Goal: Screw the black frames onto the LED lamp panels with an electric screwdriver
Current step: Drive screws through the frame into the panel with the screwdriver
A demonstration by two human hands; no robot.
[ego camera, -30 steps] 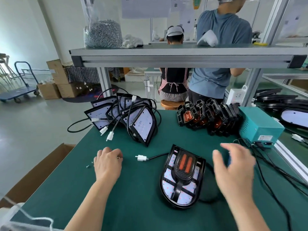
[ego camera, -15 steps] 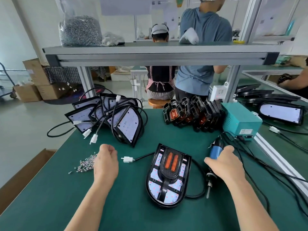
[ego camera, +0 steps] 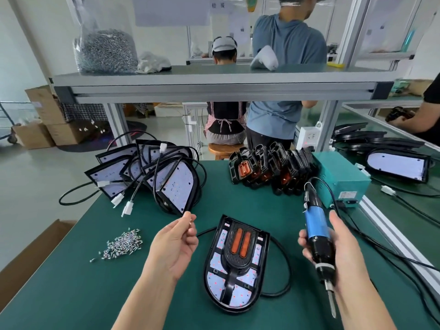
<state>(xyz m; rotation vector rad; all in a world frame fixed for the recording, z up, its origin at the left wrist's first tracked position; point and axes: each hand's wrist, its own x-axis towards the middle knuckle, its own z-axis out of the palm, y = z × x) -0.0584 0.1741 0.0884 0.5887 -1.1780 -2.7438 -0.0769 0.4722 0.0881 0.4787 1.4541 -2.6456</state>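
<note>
Left hand (ego camera: 175,246): I held it raised over the surface (ego camera: 71,294), just left of the panel (ego camera: 215,281). Thumb and forefinger pinched a small piece (ego camera: 189,219) too tiny to name, and the other fingers were curled.
Right hand (ego camera: 342,248): wrapped tight round the screwdriver (ego camera: 317,225), to the right of the panel.
Screwdriver: blue and black body, tilted, with the bit pointing down and toward me, clear of the panel. Its cord left the far end.
Panel: flat on the surface between my hands, rounded end near me, with a black cable looped round its right side.
Frame (ego camera: 238,260): black with two orange strips, lying on top of the panel.
Screws (ego camera: 123,242): a loose heap on the surface, left of my left hand and apart from it.
Spare panels (ego camera: 176,184): heaped at far left, with cables and white plugs.
Spare frames (ego camera: 273,167): a row on edge, far and right of centre, beside a teal box (ego camera: 342,177).
</note>
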